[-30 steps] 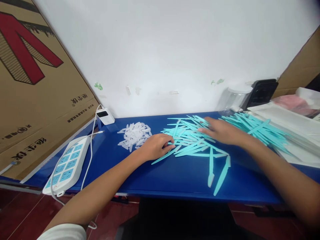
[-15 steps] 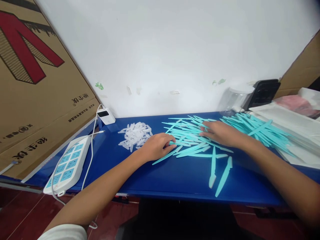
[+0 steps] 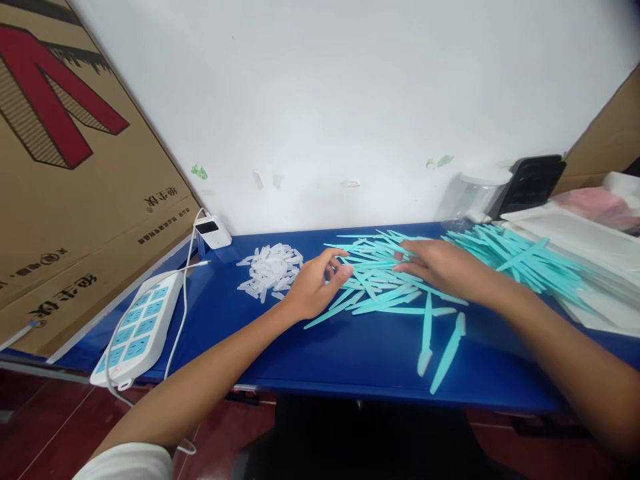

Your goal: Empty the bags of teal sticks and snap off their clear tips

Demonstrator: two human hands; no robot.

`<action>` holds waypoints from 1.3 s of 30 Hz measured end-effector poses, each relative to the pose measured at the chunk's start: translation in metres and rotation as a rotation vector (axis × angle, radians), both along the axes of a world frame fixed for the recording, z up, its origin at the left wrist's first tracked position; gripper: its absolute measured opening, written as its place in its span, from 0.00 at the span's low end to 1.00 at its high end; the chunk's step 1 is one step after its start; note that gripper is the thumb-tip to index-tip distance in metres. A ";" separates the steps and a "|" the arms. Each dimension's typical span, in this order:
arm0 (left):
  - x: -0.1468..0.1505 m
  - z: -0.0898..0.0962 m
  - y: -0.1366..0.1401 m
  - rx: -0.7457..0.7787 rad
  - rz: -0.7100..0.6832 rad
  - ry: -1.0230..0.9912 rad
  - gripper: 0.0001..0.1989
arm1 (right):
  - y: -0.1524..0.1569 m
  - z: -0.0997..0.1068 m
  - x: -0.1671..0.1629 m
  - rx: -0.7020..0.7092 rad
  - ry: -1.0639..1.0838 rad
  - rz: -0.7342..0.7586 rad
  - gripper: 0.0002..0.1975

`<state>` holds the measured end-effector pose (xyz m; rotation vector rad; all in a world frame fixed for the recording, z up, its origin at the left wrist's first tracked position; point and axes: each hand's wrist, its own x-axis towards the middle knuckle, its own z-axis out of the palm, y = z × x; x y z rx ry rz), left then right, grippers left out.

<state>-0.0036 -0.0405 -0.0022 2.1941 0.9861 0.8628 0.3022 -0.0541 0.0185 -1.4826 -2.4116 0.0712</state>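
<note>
A loose pile of teal eyebrow razors lies across the middle of the blue table. At its left edge is my left hand, thumb and fingers curved with a gap between them and nothing visible in it. My right hand reaches over the pile's right side. Its fingers are bent towards the thumb around a teal razor handle, partly hidden among the others. Left of the pile sits a heap of small whitish translucent plastic pieces. Two single razors, one of them a razor near the front edge, lie apart.
A second stack of teal razors rests by white trays on the right. Behind are a clear jar and a black stand. A power strip, cable and small white device occupy the left, beside a cardboard box.
My left hand has lifted slightly off the razors, and its thumb and fingers have turned towards the right hand. My right hand has shifted a little left over the pile.
</note>
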 end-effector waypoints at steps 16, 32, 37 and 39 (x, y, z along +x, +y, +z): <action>0.001 0.021 -0.010 -0.767 -0.491 -0.031 0.19 | -0.033 -0.008 -0.050 0.488 -0.336 0.288 0.17; 0.012 0.010 -0.025 -0.611 -0.502 -0.060 0.29 | -0.057 -0.025 -0.085 0.557 -0.304 0.353 0.03; 0.014 0.006 -0.023 -0.521 -0.514 -0.119 0.30 | -0.059 -0.025 -0.093 0.570 -0.311 0.245 0.04; 0.014 0.008 -0.022 -0.492 -0.516 -0.127 0.28 | -0.058 -0.025 -0.093 0.630 -0.321 0.223 0.08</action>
